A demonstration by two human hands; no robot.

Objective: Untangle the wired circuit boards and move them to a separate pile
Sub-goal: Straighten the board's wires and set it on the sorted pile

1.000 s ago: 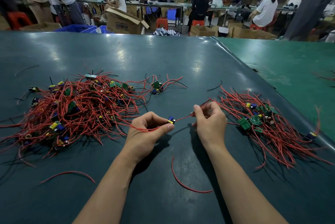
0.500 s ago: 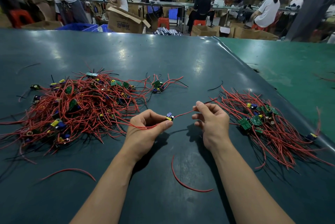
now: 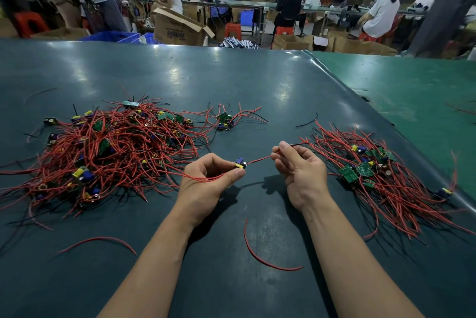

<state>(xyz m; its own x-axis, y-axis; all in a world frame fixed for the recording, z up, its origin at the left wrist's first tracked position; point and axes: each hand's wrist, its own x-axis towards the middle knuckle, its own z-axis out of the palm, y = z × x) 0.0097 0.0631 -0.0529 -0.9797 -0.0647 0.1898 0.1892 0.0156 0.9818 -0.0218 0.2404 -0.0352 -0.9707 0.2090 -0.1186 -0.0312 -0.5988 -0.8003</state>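
- A loose red wire (image 3: 268, 253) lies on the dark mat (image 3: 231, 81) at six o'clock.
- The left hand (image 3: 206, 181) pinches a small circuit board (image 3: 240, 163); the right hand (image 3: 301, 171), at its three o'clock, pinches the board's red lead (image 3: 260, 160).
- Tangled pile (image 3: 108, 153) at nine o'clock, sorted pile (image 3: 381, 176) at three.
- Workers sit at benches (image 3: 231, 2) at twelve.

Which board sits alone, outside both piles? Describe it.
Start at the big tangled pile on the table's left. Just past its far right edge lies a lone green circuit board with red and black wires fanning out. Nothing else touches it.
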